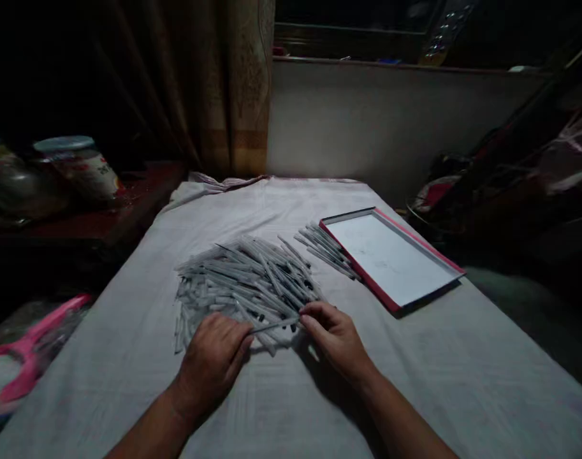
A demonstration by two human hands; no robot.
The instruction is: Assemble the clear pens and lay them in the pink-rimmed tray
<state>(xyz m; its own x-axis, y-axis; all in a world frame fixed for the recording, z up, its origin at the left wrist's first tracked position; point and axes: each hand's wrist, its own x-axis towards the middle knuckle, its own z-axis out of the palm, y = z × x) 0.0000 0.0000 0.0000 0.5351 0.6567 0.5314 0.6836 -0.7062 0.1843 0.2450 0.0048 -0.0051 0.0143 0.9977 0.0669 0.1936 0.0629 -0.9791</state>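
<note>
Lower centre-left: my left hand (214, 354), fingers pinching one end of a slim grey pen-like stick (275, 326) at lower centre. Centre: jumbled heap of grey-white translucent sticks (238, 277). Lower centre-right: my right hand (337, 341), fingers pinching the other end. Right: smaller similar batch (326, 250) just beside a red-rimmed, white-floored rectangular tray (396, 261).

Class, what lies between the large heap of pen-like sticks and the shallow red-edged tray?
In the head view, a smaller group of pen-like sticks lies there, alongside the tray's left edge.
</note>
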